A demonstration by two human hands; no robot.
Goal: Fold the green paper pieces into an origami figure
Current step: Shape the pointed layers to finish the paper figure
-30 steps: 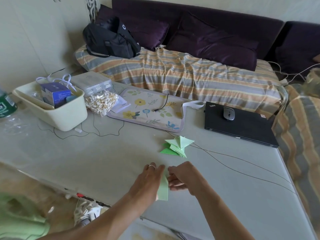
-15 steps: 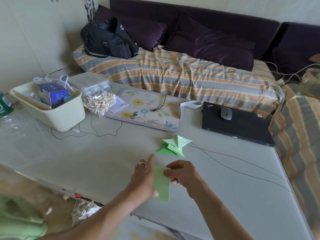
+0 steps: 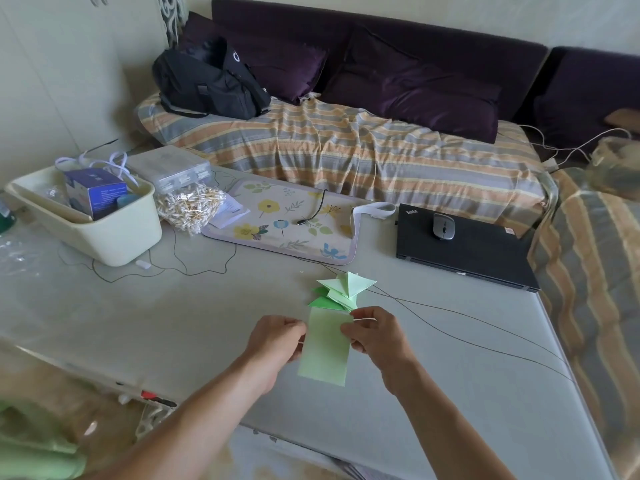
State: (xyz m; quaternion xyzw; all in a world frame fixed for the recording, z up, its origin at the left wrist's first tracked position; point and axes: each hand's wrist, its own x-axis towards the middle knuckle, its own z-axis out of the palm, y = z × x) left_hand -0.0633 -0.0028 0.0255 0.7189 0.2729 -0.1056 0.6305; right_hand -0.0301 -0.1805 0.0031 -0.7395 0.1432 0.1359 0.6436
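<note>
Pale grey table [image 3: 104,317] fills the head view, with a striped-cover sofa [image 3: 346,150] and dark purple cushions behind it at 12 o'clock. Centre of table, slightly toward 6 o'clock: light green paper strip [image 3: 325,348], a long rectangle, held by both hands. Left hand [image 3: 277,336] grips its left long edge, fingers curled; right hand [image 3: 375,336] pinches the right long edge near the top corner, fingertips pressed together on the paper. Whether the strip's lower end touches the table cannot be told. Just beyond the strip at 12 o'clock, touching or overlapping its top edge: folded green pieces [image 3: 341,292], a small pile of pointed triangular shapes in two greens, lying on the table. Thin dark wire [image 3: 450,311] runs from beside the pile toward 4 o'clock. At 10 o'clock: cream plastic tub [image 3: 114,237] holding a blue box [image 3: 97,194]; beside it a bag of cotton swabs [image 3: 188,207]. At 12 o'clock: floral mat [image 3: 287,223]. At 2 o'clock: closed black laptop [image 3: 478,254] with a grey mouse [image 3: 443,226] on its lid. Black bag [image 3: 207,84] on the sofa.
</note>
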